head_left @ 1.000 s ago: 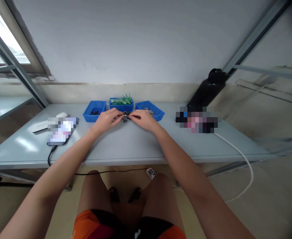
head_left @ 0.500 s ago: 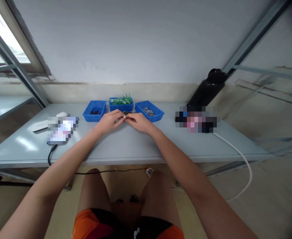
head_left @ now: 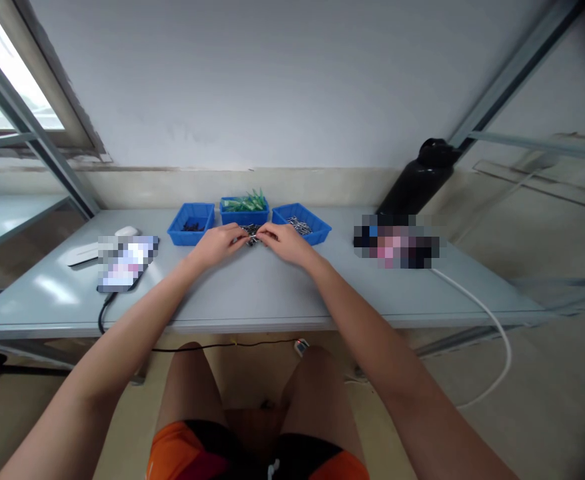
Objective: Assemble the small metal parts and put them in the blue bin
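Observation:
My left hand (head_left: 221, 244) and my right hand (head_left: 283, 241) meet near the middle of the table, fingertips pinched round a small shiny metal piece (head_left: 253, 236). Just behind the fingers lies a pile of small dark parts (head_left: 249, 229), partly hidden by them. Beyond are three blue bins: the left bin (head_left: 176, 233) holds small dark pieces, the middle bin (head_left: 245, 217) holds green strips, and the right bin (head_left: 320, 233) holds silvery metal pins. The exact shape of the held piece is too small to tell.
At the left of the table (head_left: 252, 293) are a phone (head_left: 130, 263) with a black cable and a white case (head_left: 127, 231). A black bottle (head_left: 415, 180) leans at the right, behind a blurred dark-and-pink item (head_left: 395, 247) with a white cable.
My hands have parted slightly at the fingertips, uncovering more of the dark pile and the metal piece. The whole view has shifted a little.

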Demonstrator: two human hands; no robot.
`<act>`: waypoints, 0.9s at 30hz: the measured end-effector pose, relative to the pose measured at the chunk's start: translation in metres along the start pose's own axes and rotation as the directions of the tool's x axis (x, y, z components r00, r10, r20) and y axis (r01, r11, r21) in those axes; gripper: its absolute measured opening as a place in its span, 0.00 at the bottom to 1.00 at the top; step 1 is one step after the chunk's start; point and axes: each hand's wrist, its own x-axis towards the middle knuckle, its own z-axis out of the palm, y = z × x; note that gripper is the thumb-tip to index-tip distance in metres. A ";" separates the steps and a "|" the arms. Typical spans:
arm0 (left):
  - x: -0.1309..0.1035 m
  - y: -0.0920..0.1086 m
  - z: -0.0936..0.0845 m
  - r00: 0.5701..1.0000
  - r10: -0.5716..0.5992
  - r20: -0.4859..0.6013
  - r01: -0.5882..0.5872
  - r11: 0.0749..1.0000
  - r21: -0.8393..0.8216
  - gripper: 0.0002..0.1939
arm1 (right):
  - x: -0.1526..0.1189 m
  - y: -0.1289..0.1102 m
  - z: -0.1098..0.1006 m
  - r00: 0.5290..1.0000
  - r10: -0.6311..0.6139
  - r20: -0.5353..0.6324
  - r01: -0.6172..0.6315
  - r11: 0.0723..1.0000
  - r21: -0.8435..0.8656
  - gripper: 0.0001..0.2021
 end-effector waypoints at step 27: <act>0.000 0.002 0.000 0.988 0.072 -0.136 -0.089 0.988 -0.123 0.13 | -0.002 -0.003 0.013 0.985 -0.015 0.173 0.028 0.997 -0.077 0.09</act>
